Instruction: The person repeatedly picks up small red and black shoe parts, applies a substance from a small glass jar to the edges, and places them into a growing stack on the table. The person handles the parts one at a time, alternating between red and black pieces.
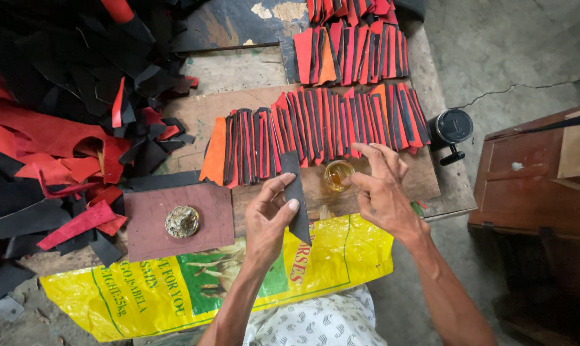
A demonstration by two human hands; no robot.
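Note:
My left hand pinches a narrow black leather strip that stands upright over the wooden board. To its right, my right hand hovers with fingers spread, its fingertips at a small glass cup of amber liquid. Just beyond both hands lies a row of overlapping red, orange and black leather strips. A second row of the same strips lies farther back.
A heap of red and black leather scraps fills the left. A brown square pad bears a shiny round lump. A yellow printed sack covers my lap. A black round tool sits at the board's right edge; a wooden cabinet stands beyond.

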